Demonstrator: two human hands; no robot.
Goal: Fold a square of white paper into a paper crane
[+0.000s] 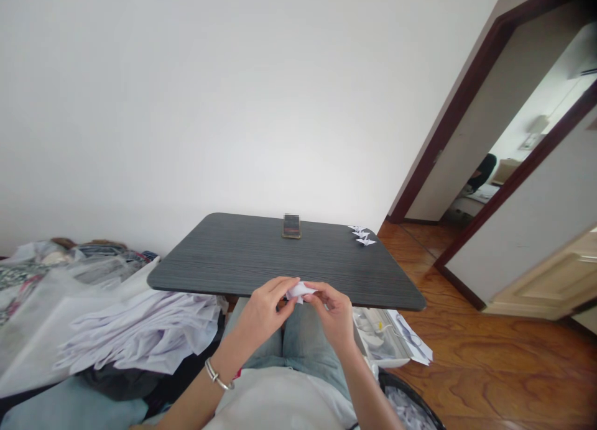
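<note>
Between my two hands is a small piece of folded white paper (301, 290), held just over the near edge of the dark table (242, 250). My left hand (271, 302) pinches its left side with thumb and fingers. On the right side, my right hand (332, 306) grips it the same way. The paper's exact folds are too small to make out, and my fingertips cover part of it. Several white folded paper cranes (362, 235) stand in a row at the table's far right corner.
A phone-like dark object (291, 226) leans at the table's back edge. Crumpled white sheets (144, 330) lie at the left beside bagged cloth. Below the table's right side are a white box (380, 337) and a black bin (410, 405) holding paper scraps. A doorway opens at right.
</note>
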